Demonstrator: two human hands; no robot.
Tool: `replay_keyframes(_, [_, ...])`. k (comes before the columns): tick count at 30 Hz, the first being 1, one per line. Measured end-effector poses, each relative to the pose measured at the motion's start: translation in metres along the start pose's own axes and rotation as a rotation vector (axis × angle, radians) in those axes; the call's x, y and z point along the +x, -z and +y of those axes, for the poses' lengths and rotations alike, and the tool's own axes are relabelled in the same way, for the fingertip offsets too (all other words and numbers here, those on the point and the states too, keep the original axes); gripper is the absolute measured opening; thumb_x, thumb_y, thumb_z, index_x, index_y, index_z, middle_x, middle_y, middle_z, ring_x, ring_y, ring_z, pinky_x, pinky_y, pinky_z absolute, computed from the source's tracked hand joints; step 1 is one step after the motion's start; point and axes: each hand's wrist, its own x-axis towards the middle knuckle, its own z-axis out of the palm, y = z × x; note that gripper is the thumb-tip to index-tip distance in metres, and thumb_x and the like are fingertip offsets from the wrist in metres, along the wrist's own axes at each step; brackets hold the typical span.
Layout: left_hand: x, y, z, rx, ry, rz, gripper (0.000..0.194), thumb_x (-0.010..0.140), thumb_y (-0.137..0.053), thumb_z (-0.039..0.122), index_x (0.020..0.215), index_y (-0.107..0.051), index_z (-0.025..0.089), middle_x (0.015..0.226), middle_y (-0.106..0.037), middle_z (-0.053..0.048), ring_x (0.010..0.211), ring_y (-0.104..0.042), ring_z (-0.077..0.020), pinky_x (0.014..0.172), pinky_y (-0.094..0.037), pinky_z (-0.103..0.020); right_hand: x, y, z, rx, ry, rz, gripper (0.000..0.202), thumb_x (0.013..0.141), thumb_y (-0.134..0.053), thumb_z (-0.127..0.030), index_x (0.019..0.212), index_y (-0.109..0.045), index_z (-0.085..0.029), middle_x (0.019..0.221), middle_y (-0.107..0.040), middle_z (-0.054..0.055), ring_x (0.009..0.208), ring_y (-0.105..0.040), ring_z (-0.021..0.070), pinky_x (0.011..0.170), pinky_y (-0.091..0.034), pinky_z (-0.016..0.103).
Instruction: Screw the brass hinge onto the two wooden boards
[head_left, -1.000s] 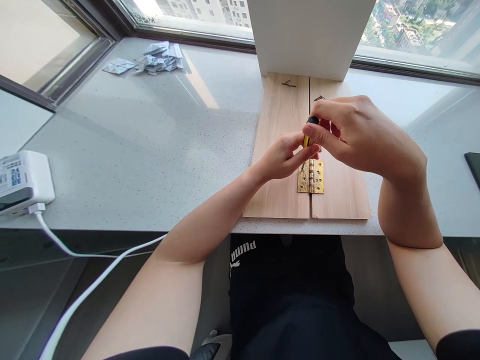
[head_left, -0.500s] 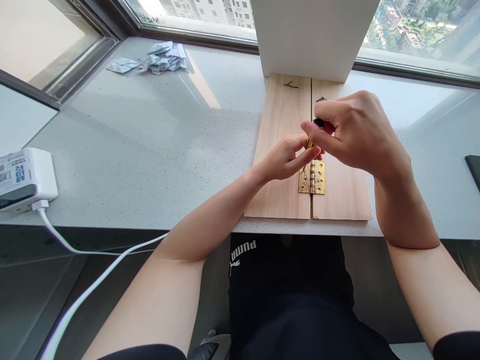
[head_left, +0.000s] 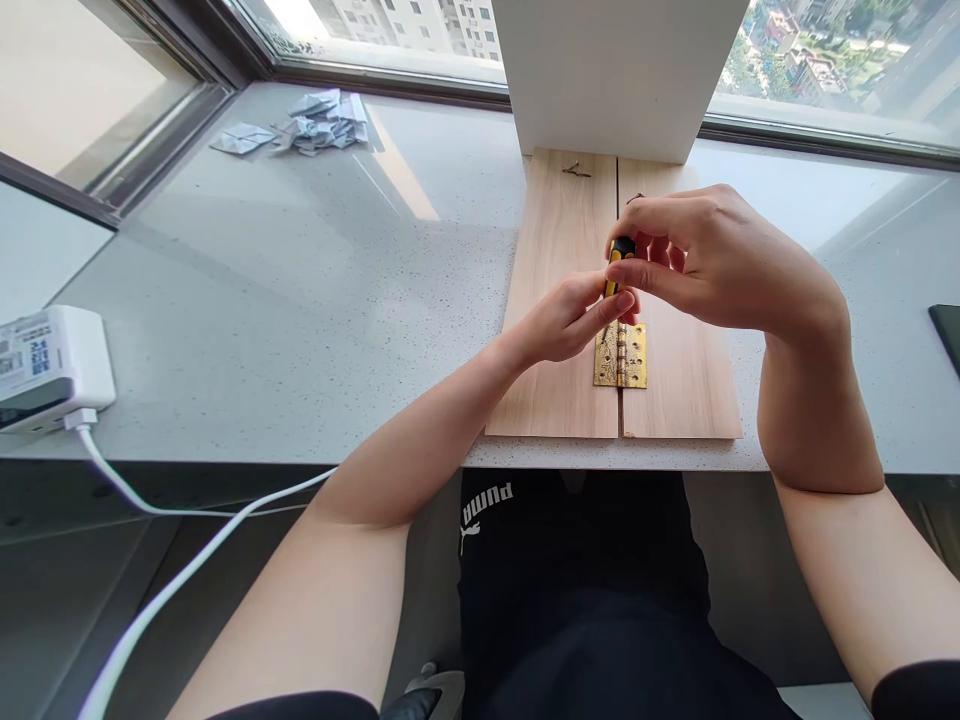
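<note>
A yellow and black screwdriver [head_left: 620,254] stands nearly upright over a brass hinge [head_left: 634,356]. My right hand [head_left: 705,250] grips the top of its handle between thumb and fingers. Lower down, the fingers of my left hand [head_left: 581,315] are closed round the handle. The shaft reaches down to the hinge's left leaf; my fingers hide part of it, and whether a screw sits under the tip cannot be made out. The hinge bridges the seam between a left wooden board [head_left: 555,390] and a right wooden board [head_left: 690,390].
Small screws [head_left: 576,170] lie at the boards' far end, below a white pillar [head_left: 607,80]. Crumpled packets [head_left: 322,125] are at the far left. A white power adapter [head_left: 60,365] with a cable sits left, a dark flat object [head_left: 946,338] right.
My right hand has shifted its grip, its wrist moving right, and more of the screwdriver's handle shows. The whole view has shifted slightly. My left hand has barely moved.
</note>
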Motion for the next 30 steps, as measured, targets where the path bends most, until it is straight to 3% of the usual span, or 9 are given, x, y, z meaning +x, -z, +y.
replay_keyframes(4, [0.001, 0.0, 0.004, 0.007, 0.015, -0.012, 0.063, 0.131, -0.057, 0.072, 0.107, -0.081, 0.019, 0.103, -0.09, -0.013, 0.095, -0.09, -0.0235, 0.085, -0.074, -0.036, 0.003, -0.001, 0.001, 0.024, 0.014, -0.018, 0.052, 0.114, -0.076, -0.065, 0.082, -0.051, -0.031, 0.07, -0.065, 0.0, 0.072, -0.058, 0.0231, 0.076, -0.045, 0.043])
replay_keyframes(9, [0.001, -0.002, -0.002, 0.021, -0.002, -0.007, 0.07, 0.128, -0.052, 0.083, 0.104, -0.079, 0.022, 0.103, -0.088, -0.013, 0.093, -0.087, -0.0264, 0.083, -0.072, -0.041, 0.002, -0.012, -0.008, -0.159, -0.03, 0.067, 0.054, 0.117, -0.071, -0.048, 0.08, -0.036, -0.03, 0.065, -0.051, -0.003, 0.066, -0.045, 0.0202, 0.074, -0.037, 0.043])
replay_keyframes(11, [0.0, -0.005, -0.007, 0.076, -0.033, 0.058, 0.067, 0.127, -0.055, 0.082, 0.104, -0.077, 0.024, 0.1, -0.085, -0.011, 0.092, -0.085, -0.0271, 0.081, -0.07, -0.043, 0.001, -0.017, -0.014, -0.228, -0.079, 0.096, 0.054, 0.118, -0.069, -0.045, 0.08, -0.034, -0.029, 0.067, -0.05, -0.002, 0.065, -0.041, 0.0197, 0.072, -0.035, 0.043])
replay_keyframes(14, [-0.001, -0.013, -0.01, 0.164, -0.087, 0.257, 0.051, 0.125, -0.068, 0.076, 0.115, -0.076, 0.026, 0.101, -0.079, -0.006, 0.093, -0.08, -0.0252, 0.082, -0.067, -0.042, 0.001, -0.023, -0.021, -0.295, -0.199, 0.139, 0.059, 0.118, -0.069, -0.05, 0.076, -0.033, -0.029, 0.066, -0.045, -0.001, 0.064, -0.035, 0.0203, 0.071, -0.033, 0.045])
replay_keyframes(18, [0.0, -0.023, -0.005, 0.152, -0.125, 0.419, 0.036, 0.126, -0.073, 0.066, 0.134, -0.07, 0.031, 0.115, -0.076, -0.005, 0.103, -0.08, -0.0224, 0.087, -0.067, -0.039, 0.005, -0.03, -0.026, -0.308, -0.305, 0.172, 0.067, 0.119, -0.063, -0.074, 0.072, -0.045, -0.029, 0.064, -0.047, 0.004, 0.069, -0.043, 0.0258, 0.07, -0.032, 0.046])
replay_keyframes(20, [0.001, -0.026, 0.0, 0.123, -0.125, 0.406, 0.033, 0.129, -0.07, 0.063, 0.139, -0.067, 0.031, 0.12, -0.075, -0.005, 0.105, -0.079, -0.0222, 0.087, -0.067, -0.039, 0.006, -0.031, -0.026, -0.319, -0.331, 0.166, 0.071, 0.119, -0.056, -0.083, 0.072, -0.051, -0.03, 0.066, -0.051, 0.007, 0.072, -0.048, 0.028, 0.07, -0.032, 0.046])
replay_keyframes(24, [0.005, -0.021, 0.004, 0.093, -0.108, 0.311, 0.036, 0.13, -0.064, 0.066, 0.133, -0.063, 0.031, 0.12, -0.073, -0.007, 0.1, -0.076, -0.0225, 0.084, -0.068, -0.039, 0.003, -0.024, -0.029, -0.34, -0.371, 0.095, 0.078, 0.122, -0.044, -0.09, 0.075, -0.044, -0.028, 0.071, -0.055, 0.006, 0.069, -0.044, 0.0246, 0.071, -0.03, 0.044])
replay_keyframes(27, [0.006, -0.015, 0.005, 0.083, -0.073, 0.245, 0.043, 0.13, -0.059, 0.07, 0.121, -0.064, 0.029, 0.111, -0.071, -0.007, 0.094, -0.073, -0.0235, 0.081, -0.068, -0.041, -0.003, -0.018, -0.029, -0.256, -0.325, 0.06, 0.081, 0.124, -0.037, -0.091, 0.074, -0.045, -0.028, 0.07, -0.056, 0.004, 0.066, -0.042, 0.0217, 0.072, -0.028, 0.043])
replay_keyframes(30, [0.004, -0.015, 0.011, 0.034, 0.035, 0.229, 0.054, 0.126, -0.059, 0.081, 0.118, -0.066, 0.029, 0.1, -0.066, -0.005, 0.089, -0.072, -0.025, 0.077, -0.068, -0.043, -0.006, -0.013, -0.029, -0.145, -0.239, 0.12, 0.084, 0.121, -0.033, -0.096, 0.074, -0.041, -0.028, 0.068, -0.049, 0.002, 0.066, -0.038, 0.0205, 0.072, -0.026, 0.043])
